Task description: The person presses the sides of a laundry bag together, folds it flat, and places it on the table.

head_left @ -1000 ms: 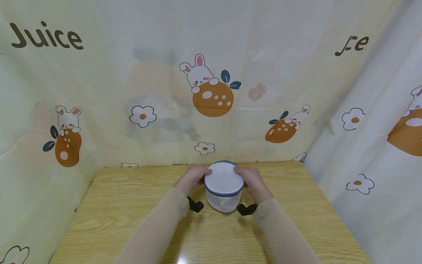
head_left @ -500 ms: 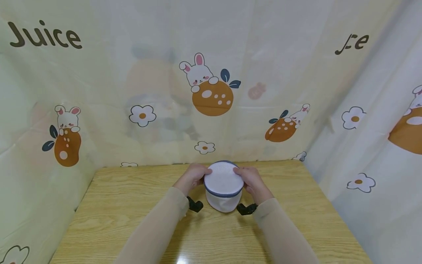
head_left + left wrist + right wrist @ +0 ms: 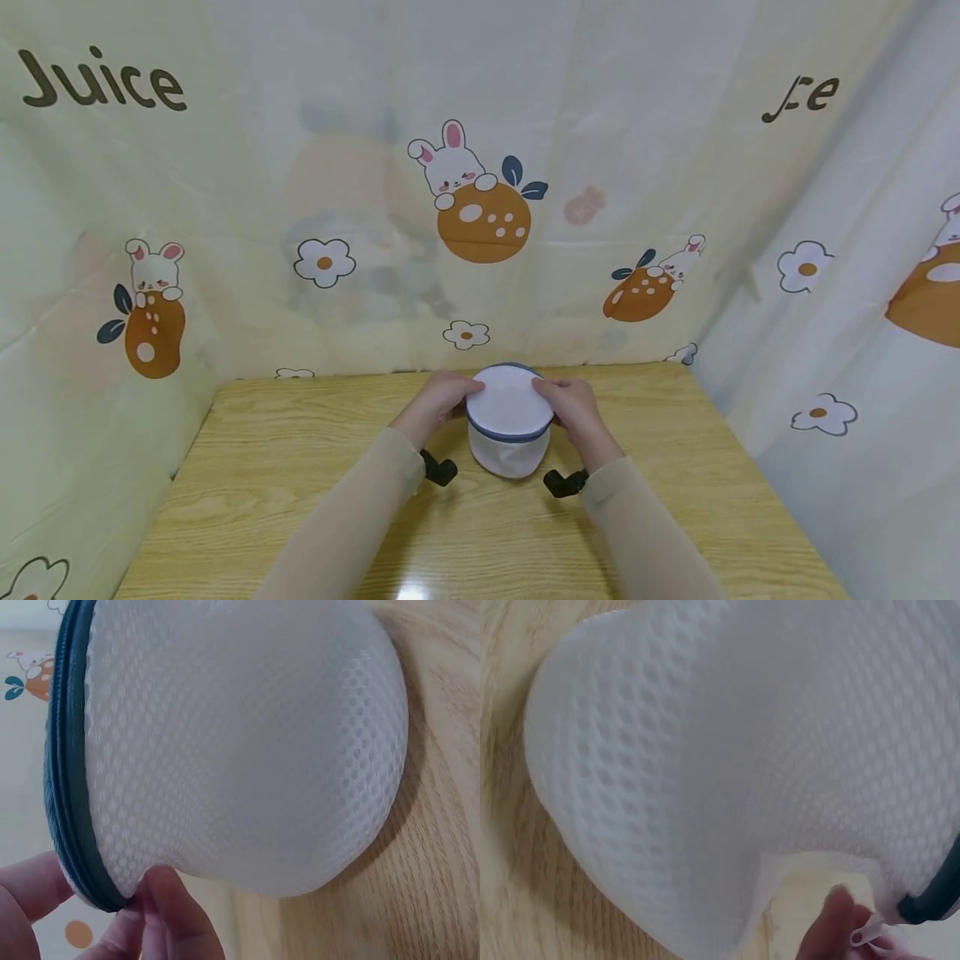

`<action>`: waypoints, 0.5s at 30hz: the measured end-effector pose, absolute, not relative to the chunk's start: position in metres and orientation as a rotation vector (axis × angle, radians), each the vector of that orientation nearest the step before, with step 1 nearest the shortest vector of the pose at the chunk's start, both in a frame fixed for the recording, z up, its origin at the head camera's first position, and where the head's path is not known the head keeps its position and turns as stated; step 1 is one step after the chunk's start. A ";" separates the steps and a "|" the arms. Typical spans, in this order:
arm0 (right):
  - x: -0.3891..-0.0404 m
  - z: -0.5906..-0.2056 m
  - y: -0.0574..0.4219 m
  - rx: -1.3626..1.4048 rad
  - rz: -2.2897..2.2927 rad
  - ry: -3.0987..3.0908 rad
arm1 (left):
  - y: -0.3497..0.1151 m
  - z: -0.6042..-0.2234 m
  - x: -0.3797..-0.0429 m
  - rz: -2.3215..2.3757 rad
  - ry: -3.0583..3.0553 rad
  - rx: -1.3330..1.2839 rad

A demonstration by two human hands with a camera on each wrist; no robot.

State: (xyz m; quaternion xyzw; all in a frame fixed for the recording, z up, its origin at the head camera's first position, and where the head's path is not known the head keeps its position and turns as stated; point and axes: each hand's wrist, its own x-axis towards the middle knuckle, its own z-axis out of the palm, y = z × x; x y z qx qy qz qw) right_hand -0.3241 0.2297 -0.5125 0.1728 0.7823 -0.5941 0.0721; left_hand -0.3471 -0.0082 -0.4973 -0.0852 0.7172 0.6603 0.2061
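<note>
A white mesh laundry bag [image 3: 510, 404], round and tub-shaped with a dark blue zip round its top, stands at the back middle of the table. My left hand [image 3: 441, 400] grips its left side at the rim, thumb on the lid. In the left wrist view the fingers [image 3: 176, 911] pinch the mesh just below the zip [image 3: 71, 772]. On the opposite side my right hand [image 3: 573, 408] holds the rim, its thumb also over the lid. A white zip pull [image 3: 866, 934] shows beside the right fingertips [image 3: 831, 922]. The mesh wall dents inward near both hands.
The wood-grain table [image 3: 300, 467] extends around the bag. A printed curtain [image 3: 360, 167] with rabbits and fruit hangs behind the table and along both sides. Black camera mounts [image 3: 566, 483] jut inward from the wrists.
The bag has shifted very slightly up in the head view, its lid appearing a little flatter. Both wrists have moved slightly apart, while the hands keep their grip on the rim.
</note>
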 end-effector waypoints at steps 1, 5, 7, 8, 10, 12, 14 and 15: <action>-0.323 -0.512 0.230 0.525 -1.776 2.358 | -0.009 -0.497 -0.346 1.835 2.004 -0.235; -0.317 -0.510 0.230 0.532 -1.779 2.358 | -0.011 -0.495 -0.342 1.818 2.027 -0.219; -0.314 -0.510 0.230 0.541 -1.786 2.353 | -0.013 -0.495 -0.340 1.800 2.044 -0.205; -0.312 -0.510 0.230 0.547 -1.789 2.351 | -0.013 -0.495 -0.339 1.791 2.053 -0.201; -0.308 -0.510 0.229 0.556 -1.794 2.352 | -0.014 -0.497 -0.337 1.767 2.066 -0.205; -0.305 -0.511 0.229 0.564 -1.799 2.357 | -0.015 -0.498 -0.334 1.748 2.067 -0.216; -0.303 -0.511 0.229 0.568 -1.806 2.359 | -0.016 -0.500 -0.332 1.737 2.060 -0.237; -0.302 -0.511 0.229 0.565 -1.813 2.355 | -0.016 -0.501 -0.332 1.737 2.050 -0.247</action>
